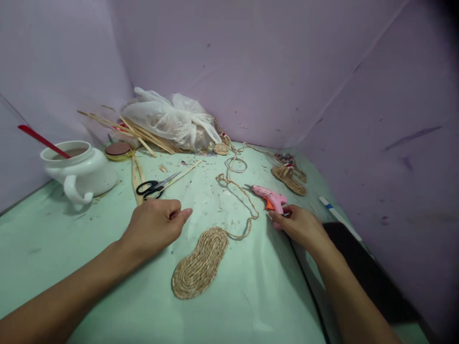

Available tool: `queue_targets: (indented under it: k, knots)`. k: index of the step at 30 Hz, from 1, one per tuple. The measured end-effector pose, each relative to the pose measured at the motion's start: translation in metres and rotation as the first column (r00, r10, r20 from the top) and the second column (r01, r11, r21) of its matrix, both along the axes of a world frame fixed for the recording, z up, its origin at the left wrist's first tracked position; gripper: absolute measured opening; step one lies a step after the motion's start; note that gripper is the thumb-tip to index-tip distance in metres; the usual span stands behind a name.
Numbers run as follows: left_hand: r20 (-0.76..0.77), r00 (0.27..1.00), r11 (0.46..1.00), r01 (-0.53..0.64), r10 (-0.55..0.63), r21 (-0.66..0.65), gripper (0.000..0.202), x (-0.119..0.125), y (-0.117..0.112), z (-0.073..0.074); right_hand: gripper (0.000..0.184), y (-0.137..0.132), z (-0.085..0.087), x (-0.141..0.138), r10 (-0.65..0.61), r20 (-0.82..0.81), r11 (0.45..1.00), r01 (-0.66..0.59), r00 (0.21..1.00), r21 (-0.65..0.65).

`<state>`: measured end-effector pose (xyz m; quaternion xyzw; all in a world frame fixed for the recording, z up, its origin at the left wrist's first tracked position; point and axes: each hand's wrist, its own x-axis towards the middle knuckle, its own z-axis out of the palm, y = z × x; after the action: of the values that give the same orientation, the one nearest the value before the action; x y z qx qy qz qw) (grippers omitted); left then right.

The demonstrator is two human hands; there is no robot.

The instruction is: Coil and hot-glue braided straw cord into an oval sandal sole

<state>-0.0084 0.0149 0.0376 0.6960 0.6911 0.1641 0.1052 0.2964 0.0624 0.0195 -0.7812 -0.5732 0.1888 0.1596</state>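
Note:
My right hand closes around the handle of a pink glue gun, which lies on the green table with its nozzle pointing left. My left hand rests on the table in a loose fist with the thumb stretched out, and I see nothing in it. Between the hands lies a sole-shaped mat of coiled braided rope. Its loose braid trails up toward the back. Black-handled scissors lie just beyond my left hand.
A white pot with a red stick stands at the left. A white plastic bag and dry straw strips sit at the back. A metal ring, a second woven piece and a tape roll lie nearby.

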Motion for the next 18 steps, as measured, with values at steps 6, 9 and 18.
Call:
queue_targets:
  k: [6, 9, 18]
  knots:
    - [-0.005, 1.0, 1.0, 0.012, -0.012, -0.013, 0.04, 0.004, -0.002, -0.004, 0.031, 0.003, -0.011, -0.001, -0.114, -0.409, 0.988, 0.145, 0.905, 0.045]
    - [0.02, 1.0, 1.0, 0.011, -0.01, -0.011, 0.042, 0.006, -0.003, -0.005, 0.037, -0.001, -0.007, -0.002, -0.102, -0.623, 0.976, 0.2, 0.775, 0.089]
    - [0.306, 0.944, 0.993, 0.118, -0.121, 0.027, 0.038, 0.008, -0.005, -0.004, 0.042, -0.036, 0.027, -0.018, 0.131, -0.941, 0.986, -0.135, 0.31, 0.093]
